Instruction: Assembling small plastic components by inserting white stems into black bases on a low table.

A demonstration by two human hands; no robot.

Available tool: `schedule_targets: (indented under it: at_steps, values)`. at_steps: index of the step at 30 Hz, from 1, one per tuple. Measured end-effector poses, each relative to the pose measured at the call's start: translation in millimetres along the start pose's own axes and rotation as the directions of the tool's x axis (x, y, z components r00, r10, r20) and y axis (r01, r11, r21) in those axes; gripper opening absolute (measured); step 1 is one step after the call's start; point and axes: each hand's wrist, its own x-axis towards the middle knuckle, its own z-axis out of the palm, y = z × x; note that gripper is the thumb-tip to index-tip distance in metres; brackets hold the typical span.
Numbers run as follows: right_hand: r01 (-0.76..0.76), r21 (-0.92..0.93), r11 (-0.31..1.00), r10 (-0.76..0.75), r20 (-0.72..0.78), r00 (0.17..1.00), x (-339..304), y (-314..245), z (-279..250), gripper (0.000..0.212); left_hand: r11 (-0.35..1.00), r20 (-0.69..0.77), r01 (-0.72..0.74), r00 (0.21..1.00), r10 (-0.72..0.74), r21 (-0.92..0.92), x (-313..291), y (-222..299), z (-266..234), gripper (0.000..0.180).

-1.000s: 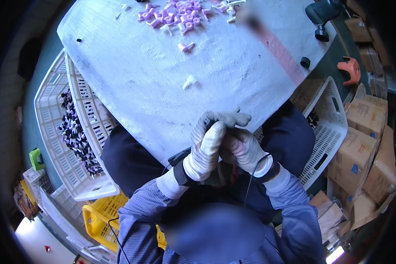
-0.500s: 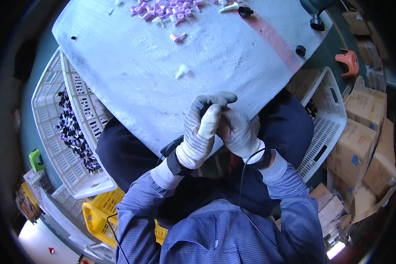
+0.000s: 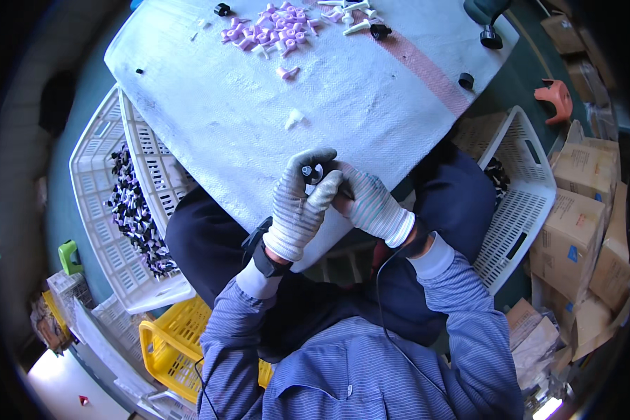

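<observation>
In my gloved left hand (image 3: 290, 210), a small black round part (image 3: 312, 173) with a pale piece at its side is gripped between thumb and fingers. My right hand (image 3: 374, 203), in a striped glove, is closed with its fingertips against the left hand's; what they pinch is hidden. Both hands are over the near edge of the white-covered table (image 3: 210, 140). A whitish translucent piece (image 3: 294, 119) lies just beyond them. Farther off are a single lilac nozzle-like piece (image 3: 288, 73) and a heap of such lilac pieces (image 3: 276, 28).
White nozzle-like pieces (image 3: 357, 26) and black caps (image 3: 381, 31) lie at the far side. A white crate (image 3: 94, 210) of black and lilac parts stands left, another white crate (image 3: 518, 203) right. A yellow basket (image 3: 164, 350) sits lower left; cardboard boxes (image 3: 567, 238) are stacked right.
My hands have shifted a little left and turned, and the black part now shows in the left hand. The table things appear slightly lower in the picture.
</observation>
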Motion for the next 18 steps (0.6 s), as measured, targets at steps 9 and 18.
schedule_targets:
  at_steps: [9,18]
  values:
    - [0.011,-0.295,0.956,-0.066,-0.177,0.982,15,1,-13,0.026,0.974,-0.162,-0.071,0.981,0.108,0.215,-17,-20,-29,0.028]
    - [0.043,-0.762,0.647,-0.155,-0.076,0.985,97,-23,-8,0.03,0.897,-0.149,-0.194,0.951,0.272,0.398,-17,-39,-34,0.026]
